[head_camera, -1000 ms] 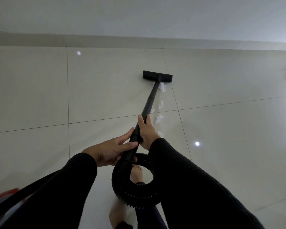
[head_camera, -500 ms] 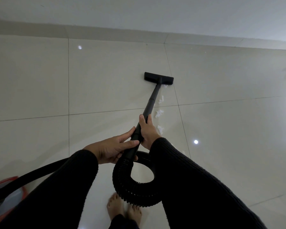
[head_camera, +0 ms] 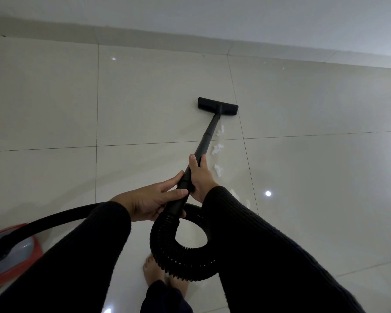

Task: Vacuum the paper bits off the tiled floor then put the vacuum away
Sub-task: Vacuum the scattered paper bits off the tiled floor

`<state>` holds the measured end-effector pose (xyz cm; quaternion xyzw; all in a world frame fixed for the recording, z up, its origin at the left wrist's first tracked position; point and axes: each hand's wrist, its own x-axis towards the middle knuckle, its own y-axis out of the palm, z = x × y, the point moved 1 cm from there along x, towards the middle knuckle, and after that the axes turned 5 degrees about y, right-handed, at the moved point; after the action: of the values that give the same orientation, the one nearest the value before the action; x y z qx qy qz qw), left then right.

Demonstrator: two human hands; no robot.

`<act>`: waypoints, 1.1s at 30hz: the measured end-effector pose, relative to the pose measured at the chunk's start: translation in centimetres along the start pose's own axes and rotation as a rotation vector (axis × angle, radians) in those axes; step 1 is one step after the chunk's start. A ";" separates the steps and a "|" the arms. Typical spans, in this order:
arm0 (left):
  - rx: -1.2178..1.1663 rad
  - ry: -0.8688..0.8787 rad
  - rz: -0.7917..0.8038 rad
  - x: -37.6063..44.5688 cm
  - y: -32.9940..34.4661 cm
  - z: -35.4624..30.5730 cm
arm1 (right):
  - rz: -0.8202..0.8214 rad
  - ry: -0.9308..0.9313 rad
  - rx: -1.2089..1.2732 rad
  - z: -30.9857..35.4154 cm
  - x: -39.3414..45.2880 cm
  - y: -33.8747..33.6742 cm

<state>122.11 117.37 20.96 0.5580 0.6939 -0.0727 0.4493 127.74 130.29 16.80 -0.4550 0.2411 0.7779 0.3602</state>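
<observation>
Both hands, the right hand above the left hand, gripped the long black vacuum wand, whose flat black floor nozzle had slid slightly back from the wall, wide bare tile around, its axis pointing toward one o'clock beside white paper bits.

The glossy pale tiled floor carries the black nozzle head, white paper bits strung out beside the wand, two bare feet — and a red-and-grey vacuum body at left.
</observation>
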 end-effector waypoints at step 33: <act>0.089 -0.041 0.031 -9.2 2.4 10.1 | -0.061 -0.015 0.101 -12.9 -8.3 1.5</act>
<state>129.33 105.68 22.49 0.5865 0.6719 -0.1082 0.4392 136.15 117.46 18.10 -0.4374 0.2634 0.7567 0.4083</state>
